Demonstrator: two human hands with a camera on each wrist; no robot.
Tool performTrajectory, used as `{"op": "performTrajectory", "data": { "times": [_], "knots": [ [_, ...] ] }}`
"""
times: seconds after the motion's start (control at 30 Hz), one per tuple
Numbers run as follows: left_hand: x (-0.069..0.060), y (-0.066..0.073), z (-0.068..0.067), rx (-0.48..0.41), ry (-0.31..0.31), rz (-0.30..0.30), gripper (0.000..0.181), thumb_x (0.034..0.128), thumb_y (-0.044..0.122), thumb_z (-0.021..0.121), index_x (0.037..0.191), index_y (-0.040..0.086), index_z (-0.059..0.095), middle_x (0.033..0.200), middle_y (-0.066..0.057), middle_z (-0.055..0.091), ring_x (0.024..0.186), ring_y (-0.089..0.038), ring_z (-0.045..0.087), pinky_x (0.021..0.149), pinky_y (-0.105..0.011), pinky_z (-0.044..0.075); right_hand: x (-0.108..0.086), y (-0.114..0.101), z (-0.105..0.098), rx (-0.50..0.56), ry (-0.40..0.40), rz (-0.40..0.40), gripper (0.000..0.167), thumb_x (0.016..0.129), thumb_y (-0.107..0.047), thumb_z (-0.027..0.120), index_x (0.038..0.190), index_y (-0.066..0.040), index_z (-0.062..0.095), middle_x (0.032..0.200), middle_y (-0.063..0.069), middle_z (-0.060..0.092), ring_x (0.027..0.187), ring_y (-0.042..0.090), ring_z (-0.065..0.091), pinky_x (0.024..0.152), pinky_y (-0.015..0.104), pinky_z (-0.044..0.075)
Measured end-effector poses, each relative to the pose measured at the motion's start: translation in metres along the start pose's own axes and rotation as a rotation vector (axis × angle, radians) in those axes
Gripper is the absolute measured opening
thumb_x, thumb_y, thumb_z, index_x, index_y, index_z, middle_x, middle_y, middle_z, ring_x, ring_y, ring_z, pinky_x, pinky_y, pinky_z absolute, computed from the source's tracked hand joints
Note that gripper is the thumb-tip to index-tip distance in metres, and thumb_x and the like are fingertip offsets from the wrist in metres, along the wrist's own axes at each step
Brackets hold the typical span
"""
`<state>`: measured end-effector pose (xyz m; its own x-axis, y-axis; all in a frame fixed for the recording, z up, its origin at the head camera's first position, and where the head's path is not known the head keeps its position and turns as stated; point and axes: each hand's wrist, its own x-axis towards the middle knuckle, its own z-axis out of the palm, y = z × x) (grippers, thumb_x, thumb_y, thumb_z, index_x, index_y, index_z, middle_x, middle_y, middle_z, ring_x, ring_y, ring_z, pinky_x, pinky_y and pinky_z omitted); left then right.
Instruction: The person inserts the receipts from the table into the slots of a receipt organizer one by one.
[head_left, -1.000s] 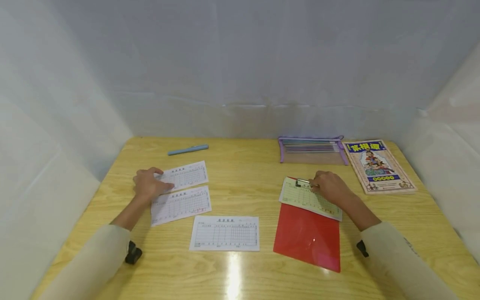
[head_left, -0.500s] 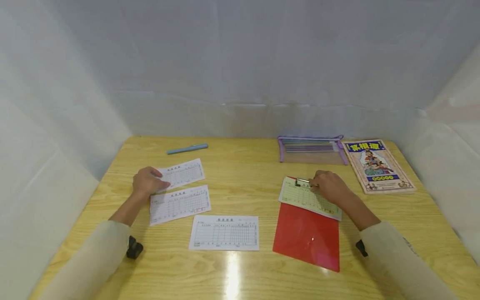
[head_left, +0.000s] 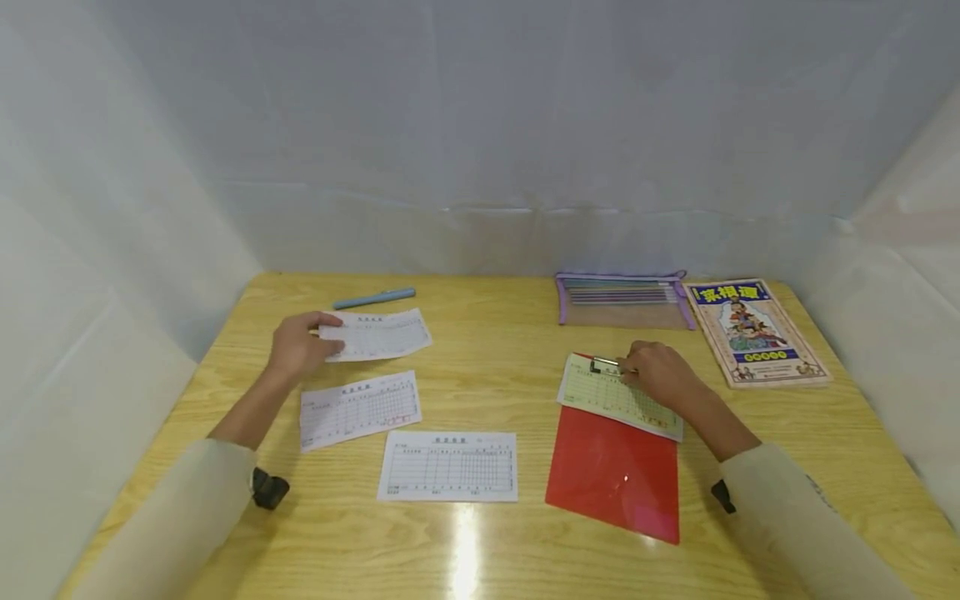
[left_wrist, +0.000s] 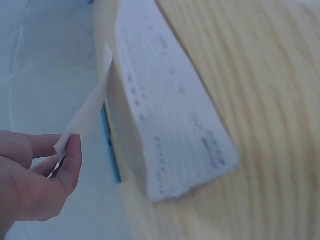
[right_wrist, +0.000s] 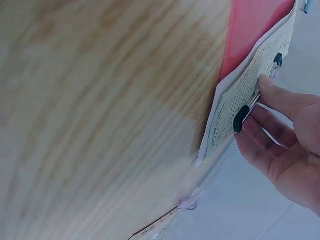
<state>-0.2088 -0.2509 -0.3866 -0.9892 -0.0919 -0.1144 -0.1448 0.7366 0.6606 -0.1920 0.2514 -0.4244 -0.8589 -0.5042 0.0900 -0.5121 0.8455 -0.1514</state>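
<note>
My left hand (head_left: 296,343) pinches the left end of a white printed form slip (head_left: 384,335) between thumb and fingers. In the left wrist view the pinched slip (left_wrist: 90,110) appears almost edge-on, raised off the table. Another white slip (head_left: 360,410) with a red mark lies just below that hand, and a third slip (head_left: 450,467) lies at the front middle. On the right, my right hand (head_left: 660,375) grips the metal clip (head_left: 604,364) of a red clipboard (head_left: 615,479). A pale yellow slip (head_left: 607,392) lies under the clip, with white paper showing beneath it.
A blue pen (head_left: 373,298) lies near the back edge at left. At the back right are a mesh pencil pouch (head_left: 626,315) with purple trim and a comic-style book (head_left: 757,333). White sheeting (head_left: 480,167) stands behind the wooden table and along both sides.
My left hand has lifted the upper left slip off the table and shifted it up and slightly right, away from the slip below. My right hand has stayed on the clip.
</note>
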Motion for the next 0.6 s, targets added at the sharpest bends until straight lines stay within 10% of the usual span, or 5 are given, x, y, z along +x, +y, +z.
{"op": "performTrajectory", "data": {
  "times": [0.3,0.6],
  "knots": [
    [-0.006,0.054,0.011,-0.221,-0.108,0.095,0.035,0.0899,0.008,0.063,0.125,0.007,0.059,0.145,-0.015,0.041,0.087,-0.020,0.057,0.066,-0.025,0.049,0.000,0.001,0.000,0.009,-0.008,0.009,0.023,0.079,-0.009,0.073,0.099,0.002,0.073,0.083,0.012,0.066,0.074,0.025,0.063,0.063,0.035,0.053],
    [-0.019,0.105,0.054,-0.323,-0.271,0.221,0.033,0.0869,0.005,0.066,0.119,0.010,0.063,0.134,-0.009,0.052,0.054,-0.008,0.036,0.050,-0.022,0.035,0.000,0.000,0.000,-0.003,0.010,-0.008,0.022,0.079,-0.008,0.073,0.098,0.002,0.073,0.081,0.012,0.065,0.071,0.023,0.062,0.061,0.033,0.052]
  ]
}}
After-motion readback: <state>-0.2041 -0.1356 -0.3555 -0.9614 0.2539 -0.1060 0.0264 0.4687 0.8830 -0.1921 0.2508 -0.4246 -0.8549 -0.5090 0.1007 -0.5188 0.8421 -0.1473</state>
